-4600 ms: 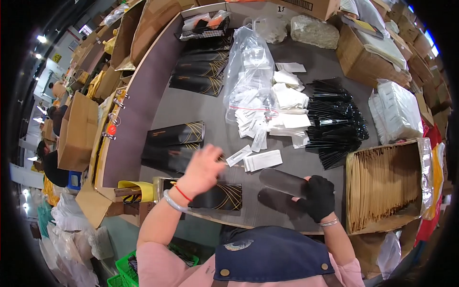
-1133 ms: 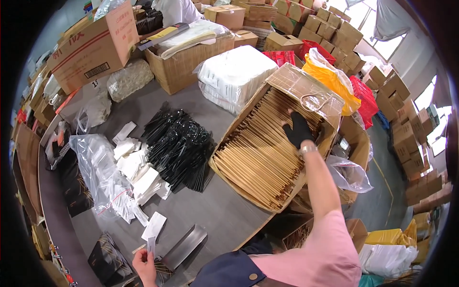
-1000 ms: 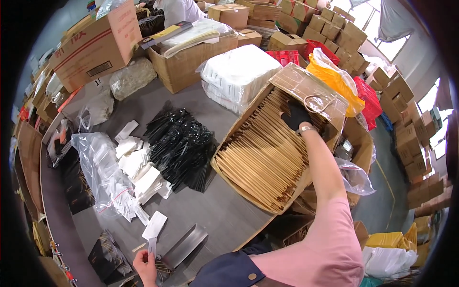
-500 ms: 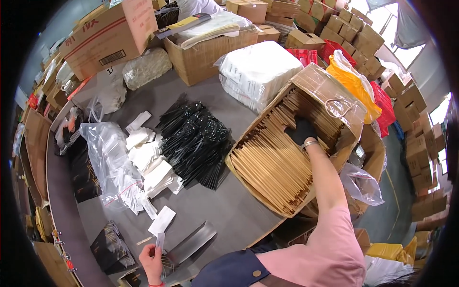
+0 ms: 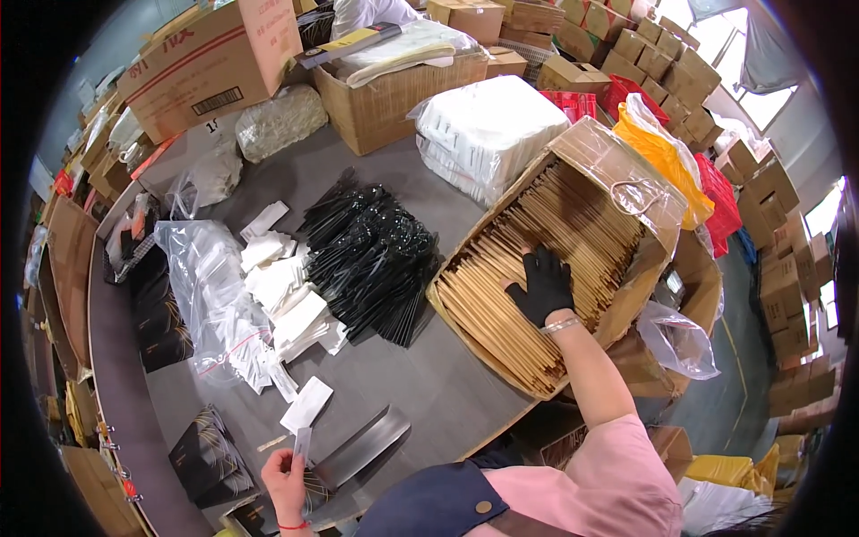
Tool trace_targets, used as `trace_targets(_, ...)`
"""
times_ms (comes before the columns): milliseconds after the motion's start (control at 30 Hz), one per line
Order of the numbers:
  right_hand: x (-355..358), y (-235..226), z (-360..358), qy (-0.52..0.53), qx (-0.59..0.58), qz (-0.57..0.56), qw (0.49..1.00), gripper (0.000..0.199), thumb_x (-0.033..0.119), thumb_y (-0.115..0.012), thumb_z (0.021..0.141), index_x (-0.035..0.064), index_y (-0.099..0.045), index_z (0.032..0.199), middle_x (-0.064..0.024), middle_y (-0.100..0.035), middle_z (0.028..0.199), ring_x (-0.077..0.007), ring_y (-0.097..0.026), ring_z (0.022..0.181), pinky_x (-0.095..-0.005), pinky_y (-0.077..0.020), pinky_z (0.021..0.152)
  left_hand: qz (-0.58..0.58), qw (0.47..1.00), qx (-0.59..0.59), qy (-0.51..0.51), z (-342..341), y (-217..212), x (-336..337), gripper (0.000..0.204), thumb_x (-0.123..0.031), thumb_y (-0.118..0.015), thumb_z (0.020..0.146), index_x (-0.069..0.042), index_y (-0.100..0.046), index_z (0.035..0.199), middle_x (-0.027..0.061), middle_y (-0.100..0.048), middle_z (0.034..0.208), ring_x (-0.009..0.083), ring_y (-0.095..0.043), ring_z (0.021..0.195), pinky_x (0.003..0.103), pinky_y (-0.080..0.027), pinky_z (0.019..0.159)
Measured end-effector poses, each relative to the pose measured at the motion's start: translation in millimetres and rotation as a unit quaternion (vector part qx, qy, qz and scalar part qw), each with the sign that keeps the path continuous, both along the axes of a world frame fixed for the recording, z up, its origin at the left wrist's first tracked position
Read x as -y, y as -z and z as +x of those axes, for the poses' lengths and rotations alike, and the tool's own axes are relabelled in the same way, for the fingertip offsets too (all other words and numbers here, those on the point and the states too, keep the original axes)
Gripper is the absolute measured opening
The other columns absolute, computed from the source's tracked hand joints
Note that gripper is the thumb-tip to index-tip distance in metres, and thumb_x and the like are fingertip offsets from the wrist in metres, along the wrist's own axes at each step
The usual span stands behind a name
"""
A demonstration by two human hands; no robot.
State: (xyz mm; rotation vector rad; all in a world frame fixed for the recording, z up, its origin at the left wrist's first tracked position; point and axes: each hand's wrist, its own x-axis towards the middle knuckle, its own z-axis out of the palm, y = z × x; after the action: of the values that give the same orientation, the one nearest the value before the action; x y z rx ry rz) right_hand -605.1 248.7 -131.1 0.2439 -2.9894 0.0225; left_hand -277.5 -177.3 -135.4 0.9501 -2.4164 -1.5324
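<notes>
While my right hand, in its black glove, lies flat with the fingers spread on the paper-wrapped chopsticks that fill the open cardboard box at the right of the tabletop, it has closed on nothing yet; I judge no pair has been lifted out. My left hand, bare, sits low at the near edge, its fingers pinched shut on a small white sachet held upright just above a long dark sleeve that lies flat before me. By my reckoning the work is at an early stage: only that sleeve is laid out, and whether anything is inside it I cannot tell. Plenty remains. The box is still packed nearly to its rim with tan sticks in rows. Beside it a heap of black plastic cutlery rests loose on the grey surface, and to the left a clear plastic bag spills white napkin packets across the top. One white packet lies apart, near my left hand. Black printed boxes stand at the near left edge. Further back an open carton holds white bundles under a yellow-edged strip, with a wrapped white stack next to it.
</notes>
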Motion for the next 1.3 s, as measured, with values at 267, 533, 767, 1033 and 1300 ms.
trace_targets(267,40,-13,71,-0.117,0.04,-0.119,0.985,0.015,0.025,-0.063,0.085,0.0099,-0.064,0.086,-0.0104,-0.061,0.081,-0.03,-0.061,0.08,-0.0416,-0.0499,0.072,-0.009,1.0,-0.018,0.007,9,5,3,0.009,-0.004,-0.067,0.084,0.002,-0.061,0.086,-0.0005,-0.059,0.07,0.0052,-0.052,0.063,0.021,-0.042,0.058)
trace_targets(533,43,6,79,-0.069,0.043,-0.041,0.996,0.018,0.025,-0.06,0.086,0.0088,-0.06,0.079,-0.0112,-0.06,0.078,-0.0304,-0.062,0.075,-0.0428,-0.0503,0.067,-0.006,1.0,-0.022,0.007,7,0,0,0.01,-0.005,-0.067,0.084,0.003,-0.061,0.086,-0.0002,-0.059,0.07,0.0053,-0.052,0.063,0.021,-0.042,0.058)
trace_targets(767,60,-1,79,0.039,0.122,-0.042,0.991,0.02,0.028,-0.06,0.085,0.0078,-0.063,0.084,-0.0126,-0.062,0.086,-0.0309,-0.064,0.082,-0.0437,-0.0521,0.07,0.007,1.0,-0.007,0.004,9,-1,-4,0.008,-0.002,-0.066,0.084,0.003,-0.061,0.086,-0.0004,-0.06,0.074,0.0056,-0.053,0.066,0.021,-0.043,0.061)
trace_targets(1033,32,-55,130,-0.022,-0.026,-0.266,0.963,0.016,0.015,-0.068,0.077,0.0073,-0.058,0.087,-0.0122,-0.061,0.083,-0.0301,-0.064,0.078,-0.0402,-0.0513,0.066,0.026,0.999,-0.018,0.034,0,16,2,0.006,-0.002,-0.065,0.085,0.003,-0.06,0.085,-0.0002,-0.059,0.074,0.0056,-0.053,0.067,0.021,-0.043,0.061)
trace_targets(1300,-62,-14,283,0.068,-0.066,-0.273,0.957,0.018,0.009,-0.058,0.091,0.003,-0.061,0.107,-0.0174,-0.062,0.093,-0.0348,-0.062,0.086,-0.0386,-0.0493,0.075,0.004,0.994,-0.028,0.104,-38,-4,-20,0.009,-0.003,-0.066,0.083,0.003,-0.061,0.086,-0.0002,-0.057,0.071,0.0054,-0.051,0.065,0.021,-0.041,0.06)
